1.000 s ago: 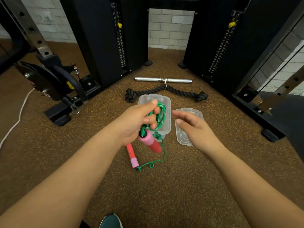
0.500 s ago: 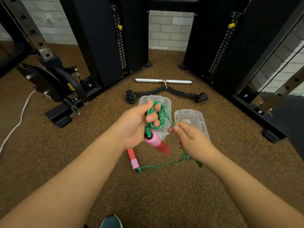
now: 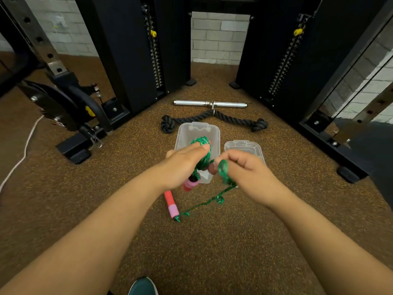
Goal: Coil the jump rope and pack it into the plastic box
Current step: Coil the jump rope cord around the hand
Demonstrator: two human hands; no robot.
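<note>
Both hands hold the green jump rope [image 3: 202, 160]: the left hand [image 3: 180, 165] grips the coiled loops and one pink-and-red handle [image 3: 190, 184], the right hand [image 3: 246, 173] pinches a loose strand. Below them the other handle [image 3: 171, 204] lies on the brown gym floor [image 3: 212, 252]. Beyond, the open plastic box [image 3: 196, 133] sits just beside its lid [image 3: 244, 145], then a black rope attachment [image 3: 234, 119] and a metal bar [image 3: 191, 103].

Gym: cable machine [image 3: 131, 60], weight stacks [image 3: 282, 60].
</note>
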